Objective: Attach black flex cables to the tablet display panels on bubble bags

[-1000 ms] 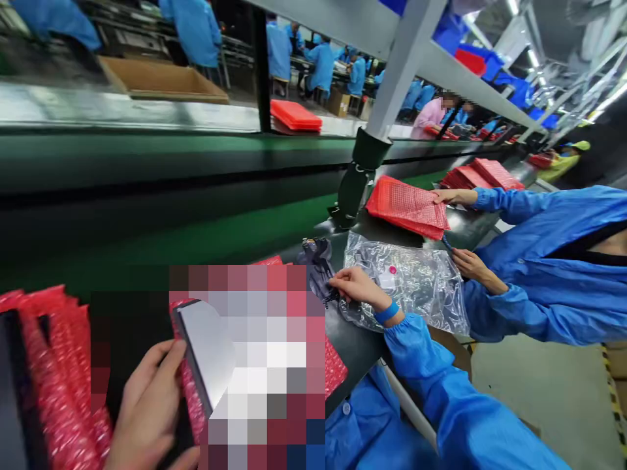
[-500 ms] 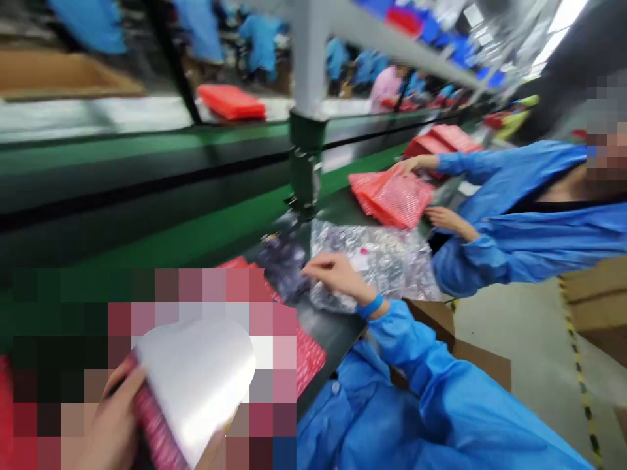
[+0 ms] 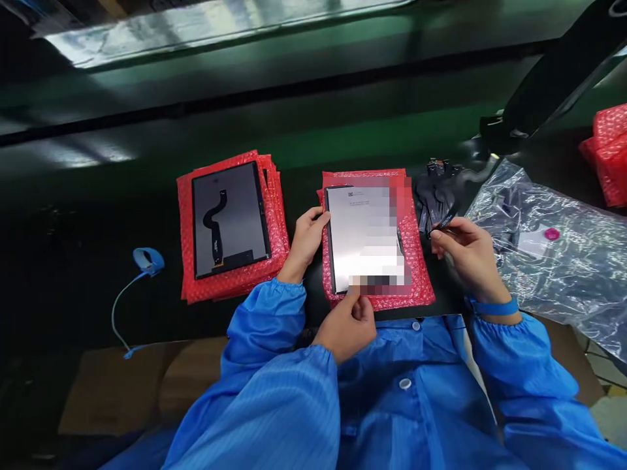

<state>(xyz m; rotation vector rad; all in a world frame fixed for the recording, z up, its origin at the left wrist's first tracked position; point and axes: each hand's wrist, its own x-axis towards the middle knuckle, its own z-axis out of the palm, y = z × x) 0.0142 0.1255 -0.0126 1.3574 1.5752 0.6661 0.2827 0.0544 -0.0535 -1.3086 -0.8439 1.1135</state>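
Observation:
A silver-grey flat panel (image 3: 365, 238) lies on a red bubble-wrap bag (image 3: 386, 297) in front of me. My left hand (image 3: 306, 238) grips the panel's left edge, thumb on top. A second hand in a blue sleeve (image 3: 347, 323) pinches the panel's near edge; I cannot tell whose it is. My right hand (image 3: 465, 258), with a blue wrist strap, holds a thin black flex cable (image 3: 441, 223) just right of the panel, beside a small pile of black flex cables (image 3: 435, 189).
To the left, a dark panel with a flex cable (image 3: 228, 219) lies on stacked red bubble wrap (image 3: 232, 287). A clear plastic bag (image 3: 553, 261) lies right, more red bubble wrap (image 3: 607, 150) beyond. A blue corded strap (image 3: 147, 260) sits far left, cardboard (image 3: 122, 385) below, a green conveyor belt (image 3: 294, 130) behind.
The view swung from the co-worker on the right down to my bench. The silver panel now lies flat on red bubble wrap. My right hand came off the cable pile holding a flex cable.

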